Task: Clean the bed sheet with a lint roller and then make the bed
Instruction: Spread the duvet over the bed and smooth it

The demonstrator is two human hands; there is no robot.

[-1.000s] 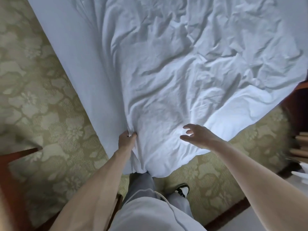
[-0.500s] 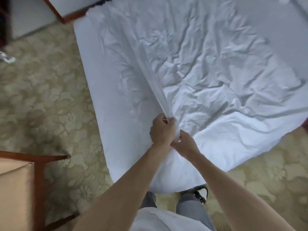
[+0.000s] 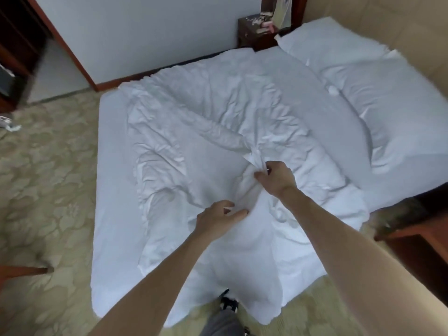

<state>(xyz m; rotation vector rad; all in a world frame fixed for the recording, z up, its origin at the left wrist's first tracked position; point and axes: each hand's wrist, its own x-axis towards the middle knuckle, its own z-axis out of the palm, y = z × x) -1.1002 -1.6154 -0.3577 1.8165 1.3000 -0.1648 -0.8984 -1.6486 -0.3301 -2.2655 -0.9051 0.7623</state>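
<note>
Fingers (image 3: pixel 260 175) of the right hand (image 3: pixel 280 179) are clenched round a bunched ridge of the white bed sheet (image 3: pixel 206 141), just off the centre of the view toward 1 o'clock. The left hand (image 3: pixel 215 220) sits nearer the person, at 6 o'clock from the right one, with its thumb and curled fingers (image 3: pixel 238 212) pinching a small fold of the same sheet. The sheet lies crumpled across the bed (image 3: pixel 114 190), and its near edge hangs over the foot of the bed at 6 o'clock, above a dark shoe (image 3: pixel 228 304). Two white pillows (image 3: pixel 400 112) lie at 2 o'clock, and a dark nightstand (image 3: pixel 257 35) stands at 12 o'clock. Patterned green carpet (image 3: pixel 48 190) fills the 9 o'clock side.
</note>
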